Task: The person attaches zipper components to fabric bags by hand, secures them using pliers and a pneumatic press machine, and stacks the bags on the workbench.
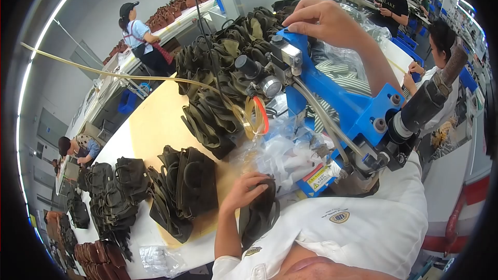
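Looking down past a white shirt [363, 223] at a crowded factory worktable [116, 148]. Resting the left hand [244, 192] on a dark olive bag [257, 220], close to the body and left of a warning label [319, 177], with loosely curled fingers; cannot tell whether gripping or merely steadying. Reaching with the bent right hand [329, 23] to the upper end of a blue machine [365, 114], with thumb and fingers drawn near each other; cannot tell whether pinching anything. Apparently at a handling step, minding bag and machine at once. Likely to need, for the next move, a secure left hold on the bag and fingers well clear of the machine's moving parts. Surrounded by heaped olive bags [233, 57] ahead, upright ones [197, 181] to the left and crumpled clear plastic [285, 150] between
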The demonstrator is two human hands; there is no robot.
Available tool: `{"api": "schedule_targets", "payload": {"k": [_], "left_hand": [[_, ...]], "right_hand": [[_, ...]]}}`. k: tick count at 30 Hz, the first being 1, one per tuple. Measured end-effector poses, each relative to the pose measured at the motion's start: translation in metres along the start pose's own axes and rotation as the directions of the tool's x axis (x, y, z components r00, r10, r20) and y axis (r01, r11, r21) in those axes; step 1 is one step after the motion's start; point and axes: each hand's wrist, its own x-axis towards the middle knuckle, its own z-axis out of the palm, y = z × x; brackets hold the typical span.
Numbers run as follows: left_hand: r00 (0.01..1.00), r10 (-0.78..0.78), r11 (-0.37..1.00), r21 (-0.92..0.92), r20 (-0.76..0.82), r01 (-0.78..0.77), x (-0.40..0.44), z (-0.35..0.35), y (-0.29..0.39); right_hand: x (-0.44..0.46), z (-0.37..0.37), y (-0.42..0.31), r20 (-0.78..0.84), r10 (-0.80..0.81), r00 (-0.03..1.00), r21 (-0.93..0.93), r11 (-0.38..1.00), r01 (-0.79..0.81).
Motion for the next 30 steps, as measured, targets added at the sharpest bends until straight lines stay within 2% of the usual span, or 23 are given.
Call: {"api": "schedule_targets", "payload": {"k": [1, 3, 4, 7, 10, 11, 12, 13, 15, 16, 18, 19, 21, 23, 25, 26, 29, 30], "left_hand": [[0.99, -0.127, 0.988, -0.081, 0.066, 0.132, -0.004, -0.008, -0.001], [0.909, -0.355, 0.892, -0.213, 0.217, 0.399, -0.012, -0.022, -0.003], [0.974, -0.192, 0.871, -0.435, 0.121, 0.226, -0.012, -0.019, -0.005], [0.977, -0.174, 0.577, -0.791, 0.124, 0.204, -0.036, -0.03, -0.001], [0.957, -0.256, 0.458, -0.889, -0.137, -0.005, -0.067, -0.032, 0.014], [0.94, -0.259, 0.435, -0.896, -0.223, -0.093, -0.077, -0.034, 0.02], [0.91, -0.316, 0.448, -0.888, -0.269, -0.107, -0.081, -0.04, 0.037], [0.858, -0.448, 0.384, -0.921, -0.252, -0.069, -0.085, -0.048, 0.057], [0.83, -0.521, 0.329, -0.944, -0.201, -0.022, -0.093, -0.062, 0.078], [0.825, -0.544, 0.32, -0.947, -0.155, 0.033, -0.092, -0.068, 0.092], [0.757, -0.648, 0.352, -0.913, -0.08, 0.204, -0.08, -0.06, 0.116], [0.716, -0.696, 0.359, -0.888, -0.05, 0.287, -0.073, -0.05, 0.123], [0.742, -0.666, 0.291, -0.886, 0.082, 0.359, -0.061, -0.021, 0.116], [0.697, -0.684, 0.093, -0.922, 0.214, 0.375, -0.042, 0.012, 0.1], [0.737, -0.64, 0.073, -0.938, 0.217, 0.34, -0.021, 0.045, 0.074], [0.763, -0.609, 0.07, -0.943, 0.217, 0.324, -0.01, 0.059, 0.064], [0.745, -0.613, 0.005, -0.942, 0.263, 0.337, 0.014, 0.09, 0.052], [0.764, -0.586, 0.042, -0.932, 0.268, 0.36, 0.015, 0.093, 0.054]], "right_hand": [[0.002, -0.001, -0.002, 0.02, 0.01, 1.0, -0.007, 1.0, -0.01], [0.007, -0.002, -0.006, 0.045, 0.009, 0.999, -0.01, 1.0, -0.009], [0.01, -0.003, -0.005, 0.051, 0.001, 0.999, -0.005, 1.0, 0.0], [0.018, -0.005, -0.004, 0.109, -0.001, 0.994, -0.006, 1.0, 0.002], [0.03, -0.011, -0.001, 0.256, 0.026, 0.966, 0.004, 1.0, -0.028], [0.033, -0.012, 0.0, 0.297, 0.07, 0.952, 0.054, 0.994, -0.091], [0.036, -0.012, 0.001, 0.341, 0.112, 0.933, 0.101, 0.983, -0.155], [0.037, -0.011, 0.003, 0.386, 0.153, 0.91, 0.143, 0.964, -0.222], [0.038, -0.008, 0.008, 0.403, 0.138, 0.905, 0.155, 0.964, -0.216], [0.037, -0.007, 0.008, 0.408, 0.134, 0.903, 0.17, 0.961, -0.219], [0.037, -0.008, 0.009, 0.428, 0.155, 0.891, 0.239, 0.931, -0.276], [0.035, -0.009, 0.005, 0.434, 0.181, 0.883, 0.214, 0.931, -0.296], [0.035, -0.014, -0.003, 0.441, 0.234, 0.867, 0.159, 0.93, -0.332], [0.02, -0.009, -0.013, 0.209, 0.221, 0.953, 0.322, 0.904, -0.28], [-0.005, -0.005, -0.005, -0.024, 0.265, 0.964, 0.515, 0.83, -0.215], [-0.023, -0.009, -0.007, -0.182, 0.291, 0.939, 0.468, 0.866, -0.177], [-0.097, -0.023, -0.018, -0.373, 0.406, 0.834, 0.374, 0.889, -0.266], [-0.128, -0.025, -0.023, -0.404, 0.452, 0.795, 0.371, 0.876, -0.31]]}}
